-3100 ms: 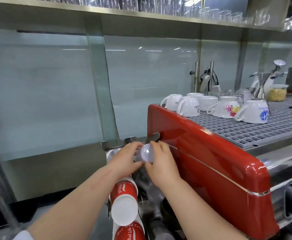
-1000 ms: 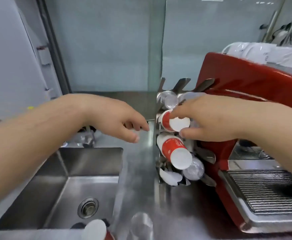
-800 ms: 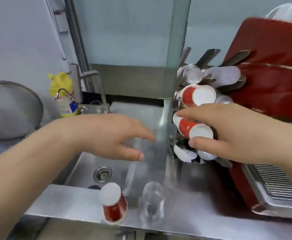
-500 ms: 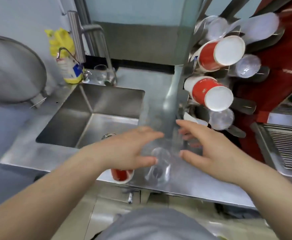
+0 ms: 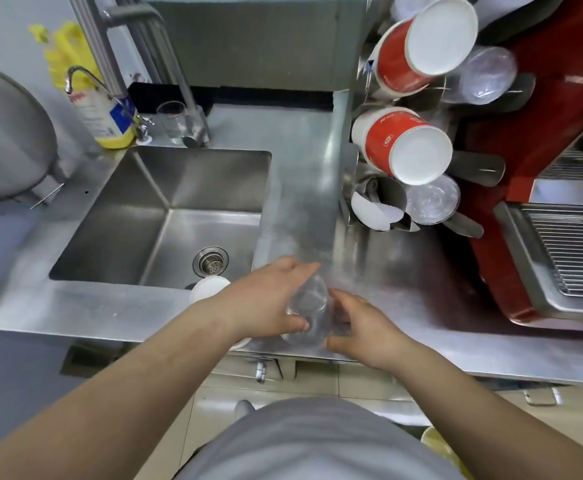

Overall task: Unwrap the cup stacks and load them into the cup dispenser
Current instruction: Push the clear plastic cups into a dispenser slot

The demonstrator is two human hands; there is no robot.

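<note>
Below, labelled parts:
Left hand (image 5: 269, 303): fingers curled round the clear cup stack (image 5: 307, 313), grasping its left side.
Right hand (image 5: 362, 327): cupped against the stack's right side, thumb and fingers touching it.
Clear cup stack: upright at the front edge of the steel counter (image 5: 404, 289).
Cup dispenser (image 5: 418, 133): right of the sink (image 5: 165, 216), tubes holding red paper cups (image 5: 404, 147).
Espresso machine (image 5: 542, 140): red, far right.

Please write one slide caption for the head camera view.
Both hands, left and right, close around clear cup stack on steel counter.
</note>
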